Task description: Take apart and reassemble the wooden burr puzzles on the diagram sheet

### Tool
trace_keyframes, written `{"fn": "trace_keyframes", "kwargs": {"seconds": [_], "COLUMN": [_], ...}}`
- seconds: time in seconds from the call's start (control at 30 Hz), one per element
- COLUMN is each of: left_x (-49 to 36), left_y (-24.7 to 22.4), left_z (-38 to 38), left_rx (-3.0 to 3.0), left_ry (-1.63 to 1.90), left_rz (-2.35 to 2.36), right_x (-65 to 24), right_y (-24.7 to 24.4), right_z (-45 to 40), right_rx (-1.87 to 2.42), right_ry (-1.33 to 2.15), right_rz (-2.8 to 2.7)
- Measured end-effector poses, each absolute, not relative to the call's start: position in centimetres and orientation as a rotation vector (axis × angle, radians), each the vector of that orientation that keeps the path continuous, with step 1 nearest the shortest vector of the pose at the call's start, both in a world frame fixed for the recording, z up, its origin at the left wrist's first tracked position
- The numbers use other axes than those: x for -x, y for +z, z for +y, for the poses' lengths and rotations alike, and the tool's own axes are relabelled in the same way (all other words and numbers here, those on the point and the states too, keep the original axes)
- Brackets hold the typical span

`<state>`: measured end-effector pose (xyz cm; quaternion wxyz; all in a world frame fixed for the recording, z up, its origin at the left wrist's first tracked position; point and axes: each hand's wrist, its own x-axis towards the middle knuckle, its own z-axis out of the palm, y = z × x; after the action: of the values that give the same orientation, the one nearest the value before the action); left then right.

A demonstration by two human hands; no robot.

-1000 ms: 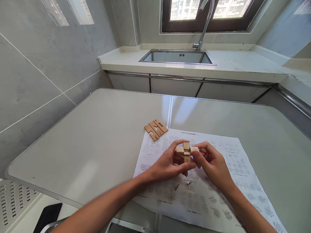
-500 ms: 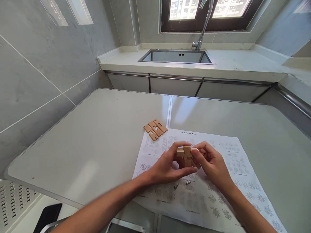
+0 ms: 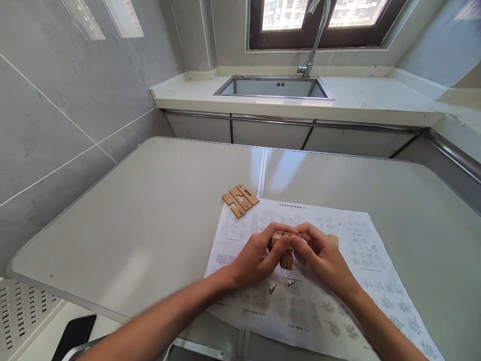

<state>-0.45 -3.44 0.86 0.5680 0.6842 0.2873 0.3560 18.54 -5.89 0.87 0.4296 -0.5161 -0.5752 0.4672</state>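
Note:
Both hands meet above a printed paper sheet (image 3: 326,311), around a small assembly of wooden blocks (image 3: 286,261). My left hand (image 3: 259,255) grips it from the left, thumb in front and fingers over the top. On the right side, my right hand (image 3: 323,255) pinches the assembly with thumb and fingertips, which cover much of it. A pale wooden piece (image 3: 333,240) shows behind the right hand's knuckles. Beyond the hands, flat wooden pieces with cut-outs (image 3: 240,199) lie side by side at the sheet's upper left corner.
The sheet rests on a pale table (image 3: 112,215) with a seam down its middle. A black phone (image 3: 75,336) lies at the lower left, below the table edge. Behind the table are a counter (image 3: 361,98), a sink (image 3: 274,89) and a faucet (image 3: 313,45).
The left thumb has moved up onto the blocks, and the right hand has closed in over them. The assembly's lower end now points down toward me. A pale piece has appeared behind the right hand.

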Motion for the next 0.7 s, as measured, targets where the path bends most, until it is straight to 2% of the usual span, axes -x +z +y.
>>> {"fn": "trace_keyframes", "kwargs": {"seconds": [0.17, 0.47, 0.7], "left_x": [0.50, 0.74, 0.70], "left_y": [0.69, 0.77, 0.72], "left_z": [-3.50, -3.41, -3.40], "left_rx": [-1.605, -1.715, -1.716], "left_ry": [0.813, 0.821, 0.782], "left_rz": [0.660, 0.756, 0.674], "right_x": [-18.60, -18.63, -18.94], "right_y": [0.86, 0.45, 0.20], "right_z": [-6.00, -6.01, -6.02], "right_rx": [1.272, 1.186, 1.251], "right_ry": [1.183, 1.423, 1.383], "right_rz": [-1.475, -1.351, -1.302]}}
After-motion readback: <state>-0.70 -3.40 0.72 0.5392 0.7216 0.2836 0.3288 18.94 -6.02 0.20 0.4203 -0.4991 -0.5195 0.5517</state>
